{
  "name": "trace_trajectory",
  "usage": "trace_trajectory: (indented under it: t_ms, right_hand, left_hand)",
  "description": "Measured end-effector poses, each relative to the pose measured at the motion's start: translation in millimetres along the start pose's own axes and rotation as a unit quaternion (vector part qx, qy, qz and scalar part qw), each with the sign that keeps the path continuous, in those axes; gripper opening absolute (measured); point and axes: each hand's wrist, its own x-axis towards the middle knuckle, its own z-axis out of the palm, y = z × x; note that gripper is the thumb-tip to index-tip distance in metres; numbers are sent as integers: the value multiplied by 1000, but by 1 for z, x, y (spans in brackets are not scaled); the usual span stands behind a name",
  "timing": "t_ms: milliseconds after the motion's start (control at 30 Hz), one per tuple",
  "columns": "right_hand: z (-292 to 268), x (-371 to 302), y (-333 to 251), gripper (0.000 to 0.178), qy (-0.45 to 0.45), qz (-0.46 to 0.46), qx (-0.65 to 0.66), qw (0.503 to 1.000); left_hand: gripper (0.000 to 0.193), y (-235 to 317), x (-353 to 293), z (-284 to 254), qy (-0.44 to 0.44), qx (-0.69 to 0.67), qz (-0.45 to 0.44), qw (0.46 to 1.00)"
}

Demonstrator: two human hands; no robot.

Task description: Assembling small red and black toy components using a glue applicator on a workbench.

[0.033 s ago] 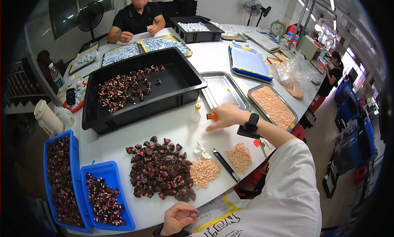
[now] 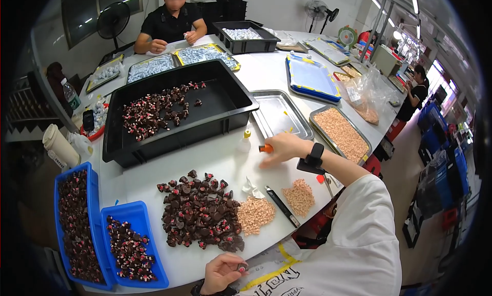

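Observation:
Low at the table's near edge, my left hand (image 2: 223, 272) pinches a small dark brown piece (image 2: 242, 268) with a pink spot. My right hand (image 2: 286, 148) is stretched out over the table, closed around an orange-topped object (image 2: 266, 148); the rest of that object is hidden. Just left of it stands a small clear bottle with a yellow tip (image 2: 246, 135). Between my hands lie a heap of dark brown pieces with pink parts (image 2: 200, 211), a small heap of beige pieces (image 2: 255, 215), a black cutter-like tool (image 2: 282, 206) and a second beige heap (image 2: 299, 197).
A large black bin (image 2: 179, 137) holds more brown pieces. Two blue trays (image 2: 148, 234) stand at left, beside a cup (image 2: 60, 146). A metal tray (image 2: 277, 104) and a tray of beige pieces (image 2: 342, 134) lie beyond my right hand. Another person (image 2: 171, 24) sits opposite.
My right hand, with the orange-topped object, has shifted very slightly nearer and to the right. My left hand has stayed in place.

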Motion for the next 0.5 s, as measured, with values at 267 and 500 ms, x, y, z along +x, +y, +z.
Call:
trace_trajectory:
  t_ms: [267,500]
  right_hand:
    - [-4,17,-17,57,184,-22,139,973]
    - [1,41,-30,54,66,-2,100,993]
  left_hand:
    - [28,3,1,2,5,-1,-2,1000]
    - [30,1,-1,3,17,-5,-1,1000]
